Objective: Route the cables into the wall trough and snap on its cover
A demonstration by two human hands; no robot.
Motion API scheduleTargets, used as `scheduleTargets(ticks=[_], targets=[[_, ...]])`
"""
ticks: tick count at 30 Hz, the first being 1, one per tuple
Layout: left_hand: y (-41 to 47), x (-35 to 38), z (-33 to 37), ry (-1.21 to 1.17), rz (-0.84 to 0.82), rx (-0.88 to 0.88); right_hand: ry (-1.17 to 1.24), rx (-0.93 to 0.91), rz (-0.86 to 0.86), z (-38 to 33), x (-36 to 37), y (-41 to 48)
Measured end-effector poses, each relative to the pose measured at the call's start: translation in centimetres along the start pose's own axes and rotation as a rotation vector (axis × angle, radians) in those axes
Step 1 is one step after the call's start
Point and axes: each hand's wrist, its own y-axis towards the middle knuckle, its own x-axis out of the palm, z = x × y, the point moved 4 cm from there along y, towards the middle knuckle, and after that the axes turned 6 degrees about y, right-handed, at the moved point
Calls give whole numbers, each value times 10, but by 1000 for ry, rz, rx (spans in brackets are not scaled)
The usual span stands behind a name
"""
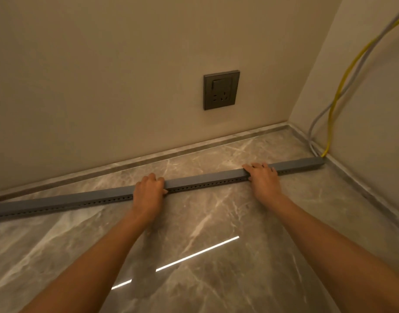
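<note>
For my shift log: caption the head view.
Left hand grips, right hand presses grey trough on floor; cables reach its end.

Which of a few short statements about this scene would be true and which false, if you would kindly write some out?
1. The left hand and the right hand are both on the trough. True.
2. The trough is fixed to the wall just under the socket. False: it lies on the floor, at an angle and apart from that wall.
3. A yellow cable comes down by the corner to the trough's right end. True.
4. A plug sits in the socket. False: nothing is plugged into it.
</note>
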Motion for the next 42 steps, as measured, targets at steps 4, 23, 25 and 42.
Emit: scheduleTargets(ticks=[4, 23, 25, 42], targets=[[17, -1, -7, 35, -18, -21, -14, -30, -33, -5, 1, 18], [68, -2, -8, -52, 147, -307, -154, -285, 41, -22, -2, 111], [70, -2, -9, -28, 168, -311, -137, -304, 37, -24, -3, 116], [77, -1, -2, 118, 115, -328, -105, -247, -15, -45, -11, 115]])
